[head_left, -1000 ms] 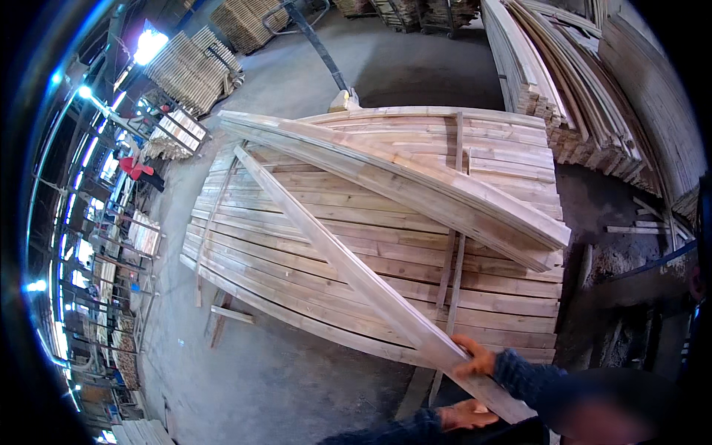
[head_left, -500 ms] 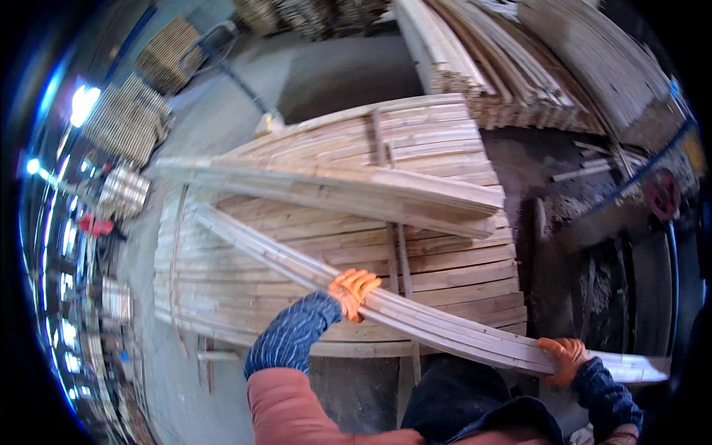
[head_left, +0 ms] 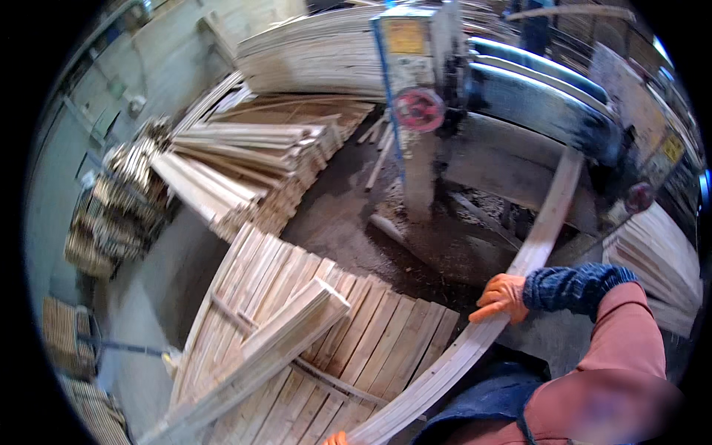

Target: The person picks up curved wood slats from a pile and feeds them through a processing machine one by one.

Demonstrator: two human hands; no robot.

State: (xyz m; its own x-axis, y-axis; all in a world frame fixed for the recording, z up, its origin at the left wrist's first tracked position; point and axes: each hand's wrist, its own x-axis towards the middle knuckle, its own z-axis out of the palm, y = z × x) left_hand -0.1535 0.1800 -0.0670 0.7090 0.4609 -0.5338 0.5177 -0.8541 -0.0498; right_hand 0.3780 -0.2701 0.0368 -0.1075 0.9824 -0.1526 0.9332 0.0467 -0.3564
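Observation:
A bundle of long pale wooden boards (head_left: 452, 367) runs from the lower edge up to the right. Its far end lies at the front of a large machine (head_left: 530, 111), below a dark roller-like bar. My right hand (head_left: 500, 299), in an orange glove, is closed over the boards about midway along, fingers wrapped over their left edge. Only a bit of my left hand (head_left: 336, 439), also gloved in orange, shows at the bottom edge against the near part of the boards; the rest is cut off. To the left lies a broad stack of planks (head_left: 386, 334).
Loose boards (head_left: 297, 334) lie slantwise on the stack, with a thin crosswise strip (head_left: 337, 382). Beyond it stand more piled boards (head_left: 245, 167). A red handwheel (head_left: 419, 110) sits on the machine's post. Scraps litter the floor beside it. More boards (head_left: 656, 267) lie at right.
My view has swung to the right, bringing the machine into sight. The boards in my hands have turned with me, their far end now at the machine. My left hand has slipped mostly out of view.

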